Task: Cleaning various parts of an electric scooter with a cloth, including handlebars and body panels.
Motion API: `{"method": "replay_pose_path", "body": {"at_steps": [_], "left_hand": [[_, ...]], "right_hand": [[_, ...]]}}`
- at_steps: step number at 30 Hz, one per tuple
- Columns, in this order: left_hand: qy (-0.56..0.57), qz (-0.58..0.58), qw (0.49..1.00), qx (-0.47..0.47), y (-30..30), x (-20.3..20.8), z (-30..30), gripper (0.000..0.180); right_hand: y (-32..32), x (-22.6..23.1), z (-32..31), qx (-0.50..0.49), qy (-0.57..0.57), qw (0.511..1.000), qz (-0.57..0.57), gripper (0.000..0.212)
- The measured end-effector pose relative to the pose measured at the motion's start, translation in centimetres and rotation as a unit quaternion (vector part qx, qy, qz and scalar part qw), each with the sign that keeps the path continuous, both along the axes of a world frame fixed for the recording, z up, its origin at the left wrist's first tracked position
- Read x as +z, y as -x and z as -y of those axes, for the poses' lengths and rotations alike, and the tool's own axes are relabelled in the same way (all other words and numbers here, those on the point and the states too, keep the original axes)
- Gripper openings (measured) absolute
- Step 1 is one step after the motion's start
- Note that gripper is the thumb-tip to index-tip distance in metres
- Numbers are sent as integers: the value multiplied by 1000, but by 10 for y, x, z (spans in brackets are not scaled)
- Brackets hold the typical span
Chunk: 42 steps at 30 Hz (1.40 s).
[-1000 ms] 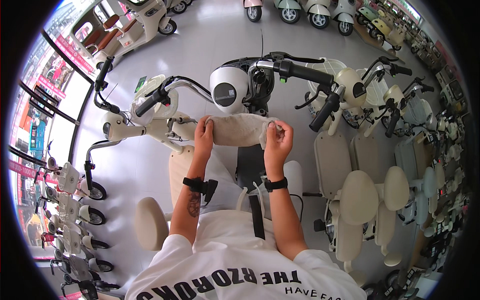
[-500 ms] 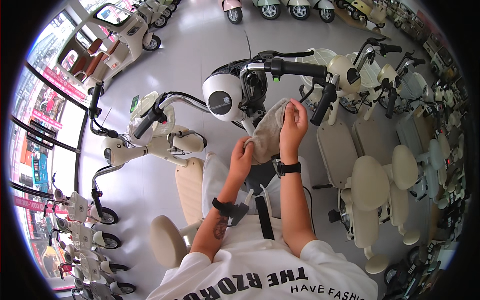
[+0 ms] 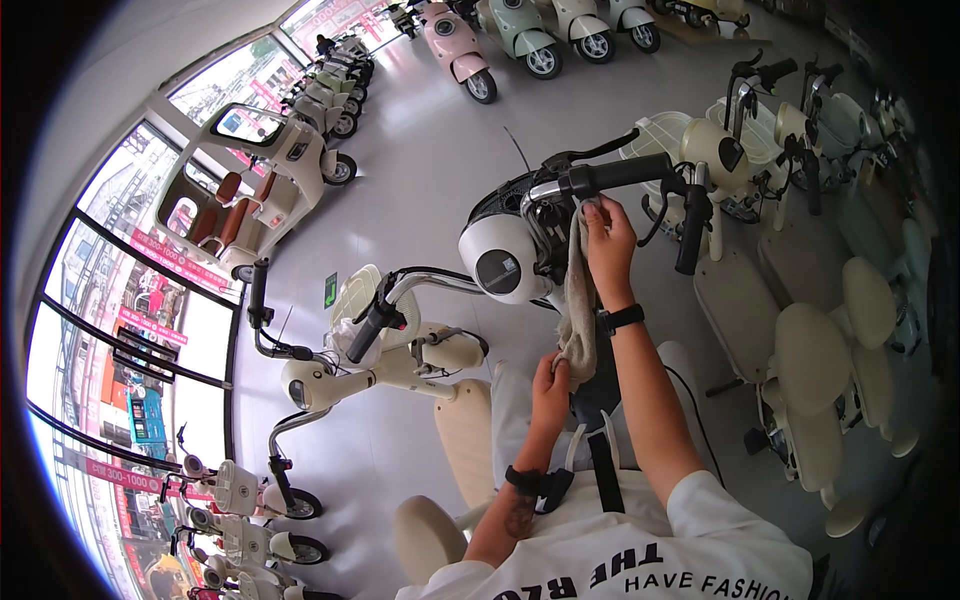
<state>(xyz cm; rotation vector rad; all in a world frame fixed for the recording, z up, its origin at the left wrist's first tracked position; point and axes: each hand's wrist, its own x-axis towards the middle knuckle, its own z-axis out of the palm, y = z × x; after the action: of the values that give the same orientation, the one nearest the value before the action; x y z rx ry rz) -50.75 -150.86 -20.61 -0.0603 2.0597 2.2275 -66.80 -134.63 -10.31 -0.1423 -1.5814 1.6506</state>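
Glossy grey floor [image 3: 410, 165] is running right through this room full of scooters, and bright light is pouring in on our left through a wall of black-framed windows [image 3: 85, 265]. Farther off, a pink scooter [image 3: 450, 45] and a mint one [image 3: 505, 30] are standing in a row with paler ones, and a cream three-wheeler [image 3: 300, 190] is showing its brown seats [image 3: 238, 222].

Anyway, we're facing a scooter with chrome bars and a round white housing [image 3: 497, 258] with a dark disc on it. We're holding a greyish-beige cloth [image 3: 577, 300] between both hands, and it's hanging in a narrow, crumpled strip just right of that housing. Our right hand [image 3: 612, 240] is pinching the upper end right by the black handlebar grip [image 3: 625, 175]; we can't tell if it's actually touching the rubber. Our left hand [image 3: 550, 395] is sitting lower and closer to us, clutching the bottom end with its fingers curled in.

Over on our left, a cream scooter [image 3: 450, 350] with a pale basket [image 3: 365, 295] is standing nearby. On our right, more cream scooters [image 3: 712, 150] are lining up with their beige seats [image 3: 738, 305]. We're wearing a white shirt [image 3: 680, 545] and a black band [image 3: 625, 317] on the right wrist.
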Motion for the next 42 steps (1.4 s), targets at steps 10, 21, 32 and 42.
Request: {"method": "replay_pose_path", "body": {"at_steps": [10,21,32,42], "left_hand": [[22,-22,999,-21,-3,-8,1,25],[50,2,998,47,5,2,25,26],[-60,30,987,144,22,25,45,24],[175,-169,964,107,152,91,39,25]], "right_hand": [[30,-2,2,15,-129,991,43,19],[-4,-87,88,65,-222,972,31,16],[-7,33,20,-101,-87,985,-112,21],[87,106,-27,-202,-499,842,-40,9]]}}
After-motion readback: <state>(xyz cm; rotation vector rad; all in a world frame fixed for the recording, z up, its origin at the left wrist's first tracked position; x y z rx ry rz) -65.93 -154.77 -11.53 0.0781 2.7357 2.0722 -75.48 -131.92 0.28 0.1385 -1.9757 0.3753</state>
